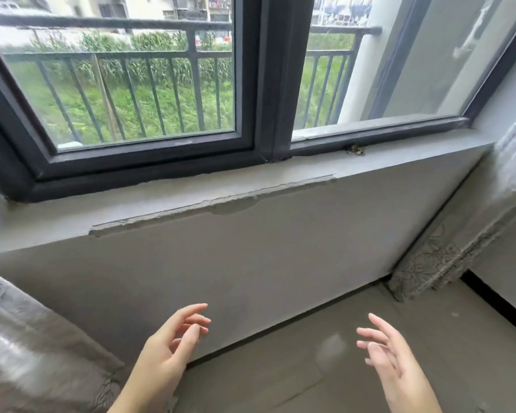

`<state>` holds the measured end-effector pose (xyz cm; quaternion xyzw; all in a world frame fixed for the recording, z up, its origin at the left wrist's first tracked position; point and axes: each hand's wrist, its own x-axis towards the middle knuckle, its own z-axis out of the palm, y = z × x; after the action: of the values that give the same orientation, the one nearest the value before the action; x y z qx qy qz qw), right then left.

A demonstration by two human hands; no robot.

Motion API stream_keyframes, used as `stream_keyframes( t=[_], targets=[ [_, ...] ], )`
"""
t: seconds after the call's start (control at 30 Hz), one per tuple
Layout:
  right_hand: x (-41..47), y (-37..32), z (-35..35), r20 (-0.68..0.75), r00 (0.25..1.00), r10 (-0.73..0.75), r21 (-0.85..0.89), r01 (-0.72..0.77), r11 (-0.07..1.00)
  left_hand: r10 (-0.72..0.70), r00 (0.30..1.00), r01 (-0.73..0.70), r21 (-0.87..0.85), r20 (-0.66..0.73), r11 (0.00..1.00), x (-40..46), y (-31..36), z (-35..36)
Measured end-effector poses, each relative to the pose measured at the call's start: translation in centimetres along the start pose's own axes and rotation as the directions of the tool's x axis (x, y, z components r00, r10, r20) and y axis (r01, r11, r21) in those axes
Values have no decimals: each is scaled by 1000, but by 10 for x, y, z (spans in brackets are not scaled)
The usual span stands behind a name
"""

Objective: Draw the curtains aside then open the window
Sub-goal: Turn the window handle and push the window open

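The curtains were seen drawn aside, one (pixel 36 347) at the left edge and one (pixel 465 228) by the right wall, so that step was judged done. The window (pixel 143 84) was seen above the sill (pixel 191 198), seemingly shut; no handle was visible. The left hand (pixel 173 344) and right hand (pixel 385 350) were held low, fingers spread, nothing gripped. Opening remained.

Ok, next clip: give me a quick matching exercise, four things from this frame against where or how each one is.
Things:
1. left curtain
2. right curtain
3. left hand
4. railing

Places or states:
A. outside the glass
B. open and empty, above the floor
C. bunched at the far right wall
D. pulled to the lower left edge

Pairs: 1-D, 2-C, 3-B, 4-A
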<state>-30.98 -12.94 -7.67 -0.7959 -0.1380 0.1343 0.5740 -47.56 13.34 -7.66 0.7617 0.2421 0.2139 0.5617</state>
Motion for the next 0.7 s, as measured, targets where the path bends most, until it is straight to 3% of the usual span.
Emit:
stream_keyframes(
  t=[0.3,0.47,0.7],
  targets=[
    [122,-43,16,133,966,-222,13,223,975,132,988,-132,7,-81,991,98,32,6],
    [195,-77,20,126,937,-326,30,325,945,219,968,-220,5,-119,975,171,51,14],
    [281,-136,38,180,857,-483,41,484,874,408,910,-397,130,-76,909,263,93,11]
  ],
)
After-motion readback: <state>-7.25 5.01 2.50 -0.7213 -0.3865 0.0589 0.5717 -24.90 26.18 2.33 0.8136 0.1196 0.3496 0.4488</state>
